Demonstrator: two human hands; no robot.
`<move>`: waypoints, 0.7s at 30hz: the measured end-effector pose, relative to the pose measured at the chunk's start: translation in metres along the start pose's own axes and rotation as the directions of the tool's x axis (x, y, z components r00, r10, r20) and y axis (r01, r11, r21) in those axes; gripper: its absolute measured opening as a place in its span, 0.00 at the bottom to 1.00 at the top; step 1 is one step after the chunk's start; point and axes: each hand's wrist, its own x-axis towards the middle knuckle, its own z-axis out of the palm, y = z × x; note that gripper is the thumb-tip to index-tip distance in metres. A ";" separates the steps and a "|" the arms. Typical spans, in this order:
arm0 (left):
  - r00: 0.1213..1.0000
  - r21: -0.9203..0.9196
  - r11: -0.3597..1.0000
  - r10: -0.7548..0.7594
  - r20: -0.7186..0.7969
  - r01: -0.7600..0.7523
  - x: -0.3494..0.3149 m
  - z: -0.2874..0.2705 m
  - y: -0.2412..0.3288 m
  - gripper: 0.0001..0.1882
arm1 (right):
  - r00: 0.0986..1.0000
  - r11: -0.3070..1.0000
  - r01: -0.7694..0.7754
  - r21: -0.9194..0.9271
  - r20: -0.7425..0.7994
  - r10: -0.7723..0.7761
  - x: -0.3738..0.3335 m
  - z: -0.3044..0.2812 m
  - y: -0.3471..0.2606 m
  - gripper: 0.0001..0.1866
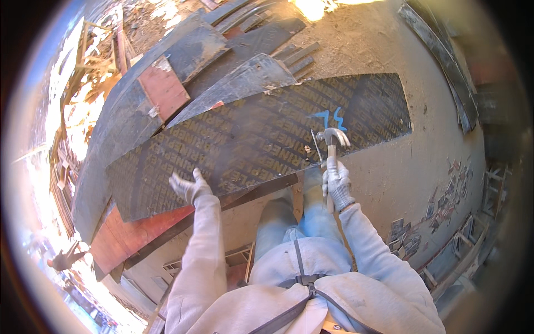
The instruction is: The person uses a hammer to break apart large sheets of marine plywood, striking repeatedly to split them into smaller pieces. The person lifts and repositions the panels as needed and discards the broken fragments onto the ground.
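- The right hand [337,182], in a pale glove with a knitted cuff, has its fingers wrapped round the handle of a hammer [332,148]; the head is uppermost, with the claw toward the right.
- Just left of the hammer head runs a thin rod [315,146]; its kind, and whether the right fingers also hold it, I cannot tell.
- The left hand [192,188], gloved too, has its fingers spread wide and holds nothing. It is at the near edge of the dark board [250,139]; whether it touches the board I cannot tell.
- That board, long and curved by the lens, lies in front of the person, the hammer head above its near edge toward the right. It bears rows of yellow print and blue hand-drawn marks [334,119].
- Under its left end a red-faced board [136,234] sticks out.
- Beyond it are piled grey sheets [194,47], a reddish piece [164,88] on top and narrow strips [300,58] beside them.
- Farther right, long dark planks [442,64] lie on the dusty ground [384,183].
- Near the right rim, small scraps [450,189] lie scattered above box-like wooden frames [461,245]; what these hold is too blurred to tell.
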 end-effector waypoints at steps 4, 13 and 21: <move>0.739 -0.130 0.739 -0.671 -0.059 0.661 -0.025 -0.031 -0.039 0.45 | 0.998 0.991 0.056 0.125 0.030 -0.060 0.011 0.027 -0.035 0.24; 0.230 -0.459 -0.125 -0.733 0.640 0.879 -0.007 -0.052 -0.025 0.43 | 0.911 0.856 -0.292 0.426 0.397 0.113 0.028 0.035 -0.093 0.08; 0.380 -0.481 -0.006 -0.605 0.700 0.877 -0.041 -0.095 0.004 0.34 | 0.946 0.988 -0.127 0.088 0.312 0.094 0.040 0.000 -0.088 0.14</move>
